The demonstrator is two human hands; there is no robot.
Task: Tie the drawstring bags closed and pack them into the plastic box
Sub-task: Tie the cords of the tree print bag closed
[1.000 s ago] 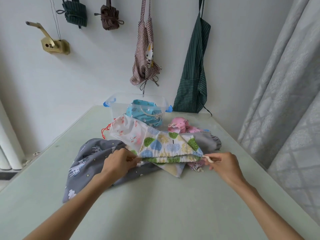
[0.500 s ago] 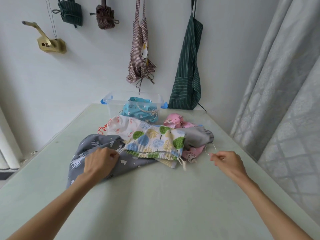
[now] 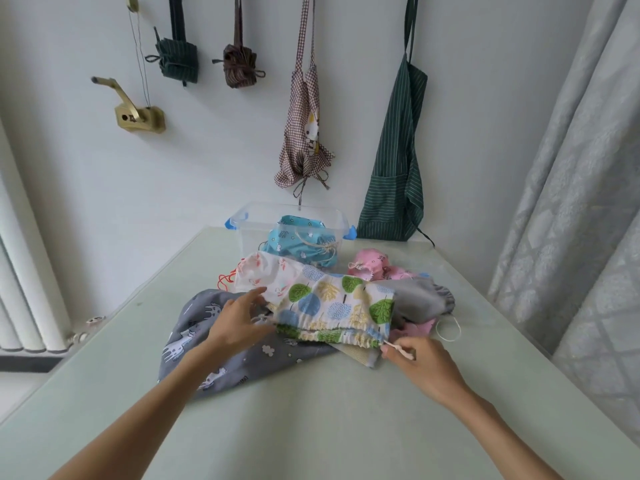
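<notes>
Cotton tree-print bag [image 3: 337, 308] lies atop the bag pile on the table [image 3: 311, 427], its mouth being cinched. Right hand [image 3: 424, 367] pinches the white drawstring [image 3: 398, 349]; left hand [image 3: 239, 322], fingers seemingly spread, now reaches for the other end. Next: pull, knot. Half a second ago the cord hung loose.

No readable text, label or number is showing anywhere. Marks on the brass wall bracket [image 3: 138, 116] are appearing too blurred to read.
</notes>
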